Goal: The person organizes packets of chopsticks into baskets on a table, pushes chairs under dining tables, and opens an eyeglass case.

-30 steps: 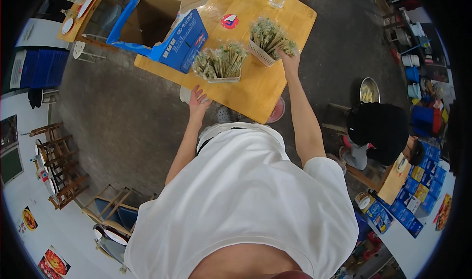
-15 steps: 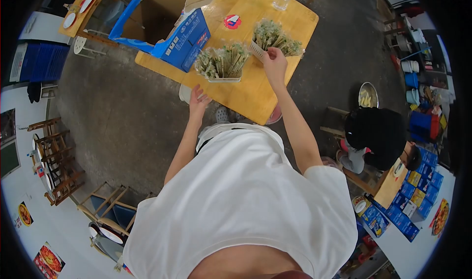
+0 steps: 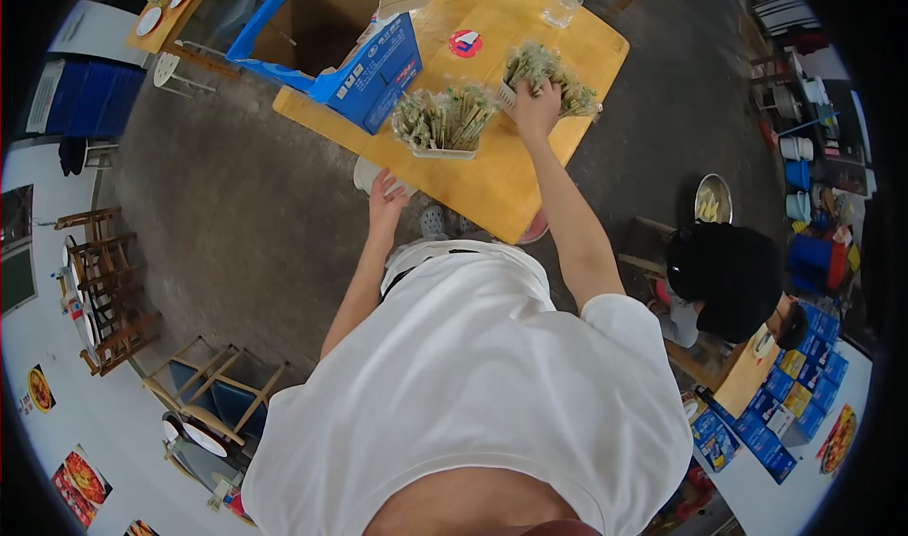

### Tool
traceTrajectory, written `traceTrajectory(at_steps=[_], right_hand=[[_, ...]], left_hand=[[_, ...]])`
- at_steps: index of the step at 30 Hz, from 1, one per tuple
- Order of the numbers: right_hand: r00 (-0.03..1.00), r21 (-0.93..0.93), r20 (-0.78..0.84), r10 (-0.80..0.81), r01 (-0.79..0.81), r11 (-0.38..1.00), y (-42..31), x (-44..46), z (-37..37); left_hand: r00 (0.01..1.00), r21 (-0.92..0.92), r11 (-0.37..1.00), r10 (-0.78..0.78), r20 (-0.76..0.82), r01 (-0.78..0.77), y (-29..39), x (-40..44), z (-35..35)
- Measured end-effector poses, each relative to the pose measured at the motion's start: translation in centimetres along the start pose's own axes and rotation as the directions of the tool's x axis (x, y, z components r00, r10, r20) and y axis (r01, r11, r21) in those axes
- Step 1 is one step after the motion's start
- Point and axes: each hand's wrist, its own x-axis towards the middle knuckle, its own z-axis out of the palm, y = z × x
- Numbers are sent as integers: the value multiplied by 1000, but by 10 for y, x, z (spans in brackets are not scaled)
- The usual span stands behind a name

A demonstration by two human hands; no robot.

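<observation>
On the wooden table (image 3: 454, 191) stand two white baskets packed with pale stick-like bundles with green tips, in what looks like clear wrap. My right hand (image 3: 537, 112) reaches over the right basket (image 3: 508, 95), its fingers curled onto a wrapped green bundle (image 3: 532, 63); the fingertips are partly hidden among the greens. Left of it, the second basket (image 3: 445, 154) sits near the table's front edge, full of similar bundles (image 3: 449, 120). My left hand (image 3: 386, 200) hangs in the air just off the near table edge, fingers loosely apart, holding nothing.
An open blue cardboard box (image 3: 378, 77) stands on the table's left part. A clear plastic bottle (image 3: 564, 7) and a red round sticker (image 3: 465, 43) are farther back. At right, a person in black (image 3: 724, 281) sits by a metal bowl (image 3: 713, 198). Chairs (image 3: 213, 385) stand at lower left.
My right hand has moved from the right basket's near rim onto the bundles in it. My left hand stays low by the table edge. The whole view has shifted slightly.
</observation>
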Motion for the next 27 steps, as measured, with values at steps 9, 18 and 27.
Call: traceTrajectory(at_steps=[9,18,27], right_hand=[[979,206,178,-99,62,977,-8,2,-2],[982,29,178,69,-76,997,-16,9,-4],[993,28,19,118,-118,993,-4,7,18]], left_hand=[[1000,-10,1000,-21,19,21,-1,2,1],[1000,-19,1000,7,27,-6,2,1,5],[999,-6,1000,-30,-24,30,1,-2,-2]])
